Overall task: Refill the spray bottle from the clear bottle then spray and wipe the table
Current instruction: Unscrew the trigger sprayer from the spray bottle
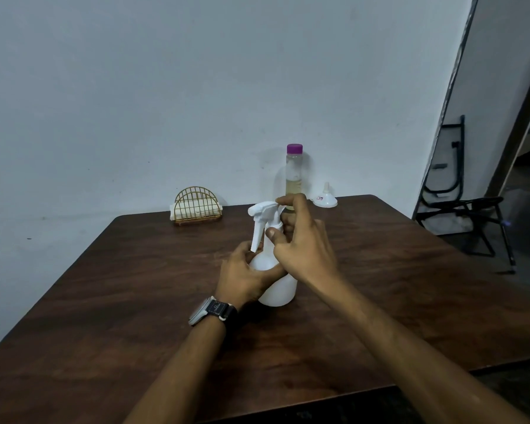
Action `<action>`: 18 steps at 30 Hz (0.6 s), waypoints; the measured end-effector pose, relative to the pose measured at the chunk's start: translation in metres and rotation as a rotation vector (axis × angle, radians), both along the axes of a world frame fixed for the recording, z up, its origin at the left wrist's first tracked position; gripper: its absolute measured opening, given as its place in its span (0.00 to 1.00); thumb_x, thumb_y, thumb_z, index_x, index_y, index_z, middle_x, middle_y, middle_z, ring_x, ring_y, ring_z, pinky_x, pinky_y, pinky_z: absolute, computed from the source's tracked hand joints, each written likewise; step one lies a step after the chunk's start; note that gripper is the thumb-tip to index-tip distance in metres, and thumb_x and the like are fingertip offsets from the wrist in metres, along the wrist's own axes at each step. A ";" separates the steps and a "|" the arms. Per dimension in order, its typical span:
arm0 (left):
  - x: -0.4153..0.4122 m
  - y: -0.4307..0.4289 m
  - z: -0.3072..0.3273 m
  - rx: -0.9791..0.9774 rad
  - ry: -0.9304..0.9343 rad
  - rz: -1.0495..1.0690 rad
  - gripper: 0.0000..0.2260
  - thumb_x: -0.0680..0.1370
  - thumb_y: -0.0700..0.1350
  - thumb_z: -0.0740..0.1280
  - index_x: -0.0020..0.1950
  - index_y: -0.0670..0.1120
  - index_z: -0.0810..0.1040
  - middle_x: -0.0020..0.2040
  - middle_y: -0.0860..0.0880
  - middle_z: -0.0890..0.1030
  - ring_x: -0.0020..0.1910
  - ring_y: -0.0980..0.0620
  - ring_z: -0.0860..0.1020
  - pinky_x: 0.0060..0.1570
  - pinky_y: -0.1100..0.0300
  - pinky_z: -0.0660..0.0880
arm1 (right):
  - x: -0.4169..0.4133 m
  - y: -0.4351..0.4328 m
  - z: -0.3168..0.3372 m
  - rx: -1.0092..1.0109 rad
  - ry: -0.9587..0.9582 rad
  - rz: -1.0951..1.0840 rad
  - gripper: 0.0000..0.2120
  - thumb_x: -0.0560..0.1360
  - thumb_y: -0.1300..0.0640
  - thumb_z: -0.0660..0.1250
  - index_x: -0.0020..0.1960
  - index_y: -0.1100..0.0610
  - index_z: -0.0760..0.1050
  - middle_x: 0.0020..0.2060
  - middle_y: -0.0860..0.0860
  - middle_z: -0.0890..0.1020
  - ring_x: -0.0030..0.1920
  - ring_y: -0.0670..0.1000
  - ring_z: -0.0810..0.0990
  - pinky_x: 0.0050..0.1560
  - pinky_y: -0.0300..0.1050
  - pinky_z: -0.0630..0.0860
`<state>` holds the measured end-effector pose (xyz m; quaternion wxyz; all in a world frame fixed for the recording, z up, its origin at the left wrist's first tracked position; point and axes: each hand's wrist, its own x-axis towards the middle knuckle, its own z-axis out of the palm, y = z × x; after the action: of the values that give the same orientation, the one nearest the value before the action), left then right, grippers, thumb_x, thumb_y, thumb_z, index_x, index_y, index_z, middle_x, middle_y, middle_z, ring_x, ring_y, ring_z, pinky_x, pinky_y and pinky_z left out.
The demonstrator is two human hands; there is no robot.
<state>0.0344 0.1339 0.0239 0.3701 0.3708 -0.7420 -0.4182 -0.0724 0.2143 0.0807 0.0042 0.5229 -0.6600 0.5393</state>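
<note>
A white spray bottle [280,289] stands upright on the dark wooden table [135,286], near its middle. My left hand [242,278], with a watch on the wrist, grips the bottle's body from the left. My right hand [303,243] is wrapped around the neck just below the white trigger head [262,214]. Behind them, near the wall, stands the clear bottle [294,175] with a purple cap, holding pale yellowish liquid; its base is hidden by my right hand. A small white funnel [325,199] lies upside down to its right.
A gold wire holder [197,208] with white napkins stands at the table's far left edge by the wall. A folded black metal chair [459,209] sits on the floor beyond the table's right side.
</note>
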 end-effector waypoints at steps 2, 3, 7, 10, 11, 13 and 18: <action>0.000 0.000 0.000 0.012 0.008 -0.001 0.28 0.60 0.63 0.80 0.55 0.55 0.79 0.49 0.56 0.85 0.48 0.58 0.83 0.50 0.48 0.82 | -0.001 0.001 0.000 0.024 0.022 0.020 0.22 0.77 0.58 0.72 0.66 0.48 0.65 0.48 0.44 0.86 0.49 0.47 0.85 0.47 0.47 0.82; 0.000 -0.001 0.000 0.012 0.008 -0.002 0.30 0.59 0.63 0.80 0.58 0.55 0.79 0.51 0.57 0.85 0.50 0.59 0.83 0.52 0.49 0.82 | -0.001 0.001 -0.001 0.028 0.032 0.026 0.23 0.76 0.57 0.73 0.65 0.48 0.65 0.48 0.45 0.86 0.48 0.47 0.85 0.47 0.49 0.83; 0.000 0.001 0.002 0.002 0.002 0.002 0.35 0.57 0.65 0.79 0.61 0.54 0.79 0.54 0.57 0.84 0.53 0.61 0.81 0.54 0.54 0.81 | -0.001 -0.001 -0.002 -0.039 0.034 0.000 0.21 0.75 0.55 0.74 0.62 0.50 0.67 0.46 0.47 0.87 0.46 0.48 0.86 0.45 0.50 0.83; 0.000 0.001 0.001 -0.001 0.001 0.011 0.30 0.59 0.64 0.80 0.56 0.55 0.79 0.50 0.57 0.85 0.49 0.60 0.82 0.50 0.52 0.82 | -0.003 -0.002 -0.001 -0.016 0.066 -0.007 0.20 0.76 0.58 0.72 0.62 0.50 0.66 0.47 0.47 0.87 0.45 0.48 0.86 0.44 0.52 0.83; 0.000 0.001 0.001 -0.006 -0.002 0.009 0.28 0.60 0.63 0.81 0.55 0.55 0.80 0.49 0.57 0.85 0.48 0.60 0.83 0.49 0.51 0.82 | -0.003 -0.002 0.000 0.010 0.072 0.001 0.21 0.76 0.60 0.72 0.63 0.50 0.65 0.48 0.47 0.87 0.46 0.49 0.86 0.45 0.53 0.83; 0.000 0.000 0.001 0.001 0.000 0.006 0.26 0.62 0.61 0.81 0.55 0.56 0.79 0.48 0.57 0.85 0.47 0.60 0.83 0.48 0.50 0.83 | -0.004 -0.002 0.002 0.053 0.064 0.033 0.24 0.75 0.61 0.72 0.64 0.49 0.64 0.51 0.46 0.86 0.48 0.49 0.86 0.49 0.54 0.83; 0.000 0.000 0.001 -0.007 0.000 0.002 0.29 0.60 0.64 0.81 0.57 0.56 0.80 0.50 0.58 0.85 0.48 0.62 0.83 0.48 0.54 0.82 | -0.005 -0.003 0.005 0.040 0.049 0.038 0.22 0.76 0.54 0.73 0.62 0.50 0.64 0.47 0.47 0.87 0.46 0.48 0.85 0.44 0.45 0.81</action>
<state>0.0340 0.1341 0.0246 0.3720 0.3704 -0.7431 -0.4150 -0.0777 0.2114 0.0858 -0.0006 0.5484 -0.6603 0.5131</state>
